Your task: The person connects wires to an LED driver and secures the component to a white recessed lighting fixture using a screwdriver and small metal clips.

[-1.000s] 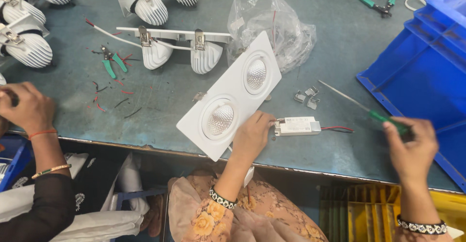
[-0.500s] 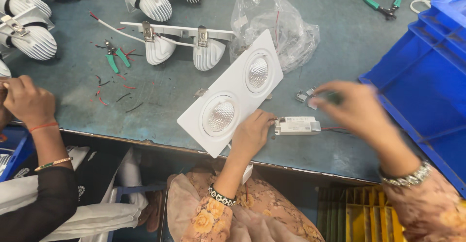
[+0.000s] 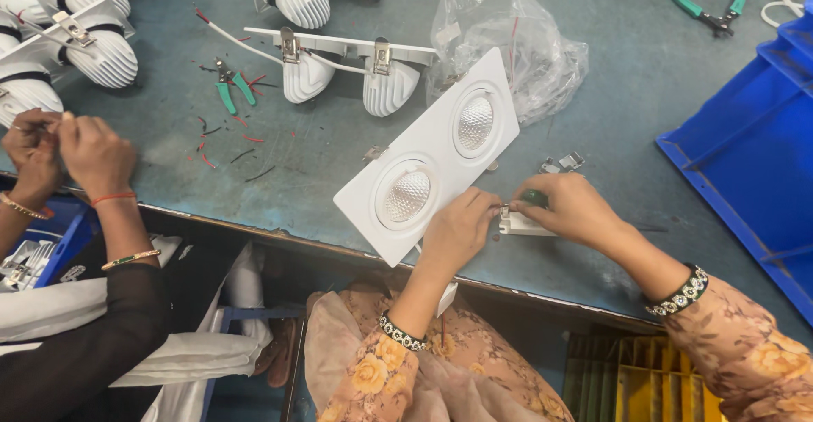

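While the fingertips of the left hand (image 3: 457, 231) are pinching narrow at the end of the small white driver box (image 3: 522, 223), the right hand (image 3: 572, 210) is closing around a green-handled tool (image 3: 533, 196), pressing it down onto the same box. That box is lying on the grey-green bench near the front edge, just right of the white twin downlight frame (image 3: 428, 155), which is tilting up on its near left corner against the left wrist. With both sets of fingers crowding 1 tiny spot, the tool tip seems likely to slip off and jab the left fingertips, since they are sitting right beside it. The frame is looking poorly supported, so a nudge from the left forearm could be sliding it off the near edge. 2 loose metal clips (image 3: 563, 163) are lying just beyond the right hand and could be getting swept away. At the far left, another person's hands (image 3: 59, 151) are working well apart, close to the finned white lamps (image 3: 93, 54)
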